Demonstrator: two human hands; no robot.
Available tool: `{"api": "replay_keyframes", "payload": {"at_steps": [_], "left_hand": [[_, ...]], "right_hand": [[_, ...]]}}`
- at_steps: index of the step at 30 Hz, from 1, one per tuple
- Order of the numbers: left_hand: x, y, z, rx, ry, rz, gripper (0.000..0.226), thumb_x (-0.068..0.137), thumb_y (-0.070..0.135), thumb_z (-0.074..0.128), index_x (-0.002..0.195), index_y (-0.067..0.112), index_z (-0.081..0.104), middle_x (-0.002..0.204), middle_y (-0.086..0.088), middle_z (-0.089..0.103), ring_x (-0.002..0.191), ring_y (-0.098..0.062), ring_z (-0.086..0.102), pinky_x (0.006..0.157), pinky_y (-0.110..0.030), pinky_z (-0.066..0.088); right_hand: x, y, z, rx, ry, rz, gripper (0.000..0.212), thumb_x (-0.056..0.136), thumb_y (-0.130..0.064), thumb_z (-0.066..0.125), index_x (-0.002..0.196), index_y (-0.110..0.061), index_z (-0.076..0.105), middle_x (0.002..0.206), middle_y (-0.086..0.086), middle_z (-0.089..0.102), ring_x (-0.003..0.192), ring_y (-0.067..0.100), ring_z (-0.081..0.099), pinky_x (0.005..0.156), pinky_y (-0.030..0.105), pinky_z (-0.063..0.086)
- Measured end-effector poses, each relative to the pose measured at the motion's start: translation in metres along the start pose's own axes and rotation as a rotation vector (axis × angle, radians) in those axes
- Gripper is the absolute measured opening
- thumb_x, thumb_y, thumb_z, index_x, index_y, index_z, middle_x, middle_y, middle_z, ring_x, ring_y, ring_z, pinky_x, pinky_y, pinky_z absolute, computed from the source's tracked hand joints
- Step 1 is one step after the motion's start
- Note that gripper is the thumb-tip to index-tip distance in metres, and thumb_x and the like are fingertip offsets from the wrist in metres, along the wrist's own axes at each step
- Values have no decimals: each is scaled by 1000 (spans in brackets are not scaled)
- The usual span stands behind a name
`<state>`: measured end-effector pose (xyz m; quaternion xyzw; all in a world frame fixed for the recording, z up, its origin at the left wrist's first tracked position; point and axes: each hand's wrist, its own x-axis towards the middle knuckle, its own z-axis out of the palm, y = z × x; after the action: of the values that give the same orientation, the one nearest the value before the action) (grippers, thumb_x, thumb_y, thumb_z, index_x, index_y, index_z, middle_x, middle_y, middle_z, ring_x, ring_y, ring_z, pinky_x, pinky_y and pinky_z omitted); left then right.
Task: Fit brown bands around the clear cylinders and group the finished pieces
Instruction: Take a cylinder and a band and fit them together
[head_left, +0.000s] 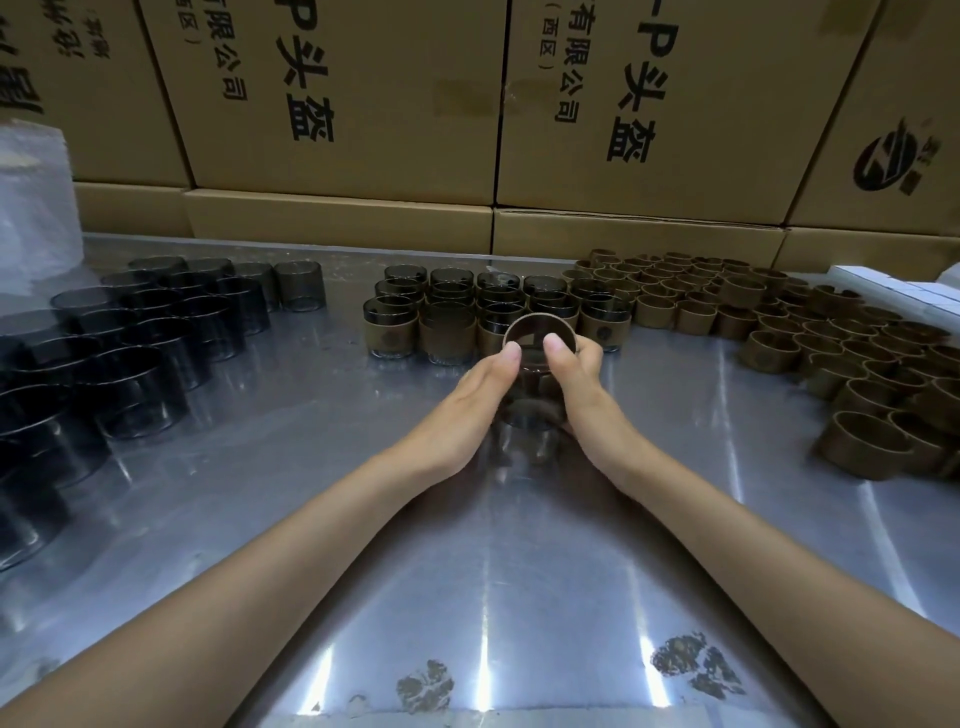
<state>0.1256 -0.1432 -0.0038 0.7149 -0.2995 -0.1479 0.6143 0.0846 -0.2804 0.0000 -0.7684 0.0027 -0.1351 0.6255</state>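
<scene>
Both hands grip one clear cylinder (530, 415) above the worktop (467, 571): left hand (480, 384) and right hand (574, 371) curl around it, thumbs pressing its brown band (540, 332).

We take this for a small factory packing or assembly station. A bare metal worktop (519, 571) carries goods in bulk: rows of plain clear cylinders (130, 332) at the left, a block of banded cylinders (457, 312) at the far middle, and a large spread of loose brown bands (779, 322) at the right. Along the far edge we see stacked cardboard shipping cartons (363, 104) printed with black Chinese characters and a round logo (891, 158).
</scene>
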Motion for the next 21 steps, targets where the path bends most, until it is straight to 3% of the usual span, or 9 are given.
{"api": "replay_keyframes", "payload": {"at_steps": [4, 10, 16, 21], "left_hand": [[1, 4, 3, -233, 32, -36, 31, 96, 56, 38, 111, 39, 59, 116, 8, 69, 106, -12, 66, 101, -36, 45], [0, 10, 4, -407, 67, -19, 35, 100, 42, 41, 120, 20, 58, 119, -13, 67, 102, -28, 68, 88, -39, 56], [-1, 12, 5, -463, 112, -14, 29, 97, 43, 46, 110, 23, 63, 112, -5, 71, 103, -23, 68, 78, -25, 56], [0, 11, 4, -490, 121, -17, 34, 96, 44, 49, 114, 18, 63, 111, -3, 71, 103, -22, 68, 77, -26, 56]], "right_hand": [[1, 2, 6, 172, 51, 32, 66, 73, -68, 48, 123, -29, 31, 116, 3, 60, 99, 14, 68, 96, 42, 51], [3, 3, 7, 255, 96, 49, 75, 63, -76, 52, 120, -29, 40, 117, 8, 65, 101, 22, 68, 94, 50, 52], [3, 3, 7, 259, 111, 67, 83, 66, -76, 50, 129, -24, 47, 119, 8, 65, 106, 24, 66, 97, 51, 49], [1, 1, 7, 276, 125, 96, 78, 71, -73, 47, 130, -22, 50, 123, 7, 63, 111, 23, 63, 98, 49, 48]]}}
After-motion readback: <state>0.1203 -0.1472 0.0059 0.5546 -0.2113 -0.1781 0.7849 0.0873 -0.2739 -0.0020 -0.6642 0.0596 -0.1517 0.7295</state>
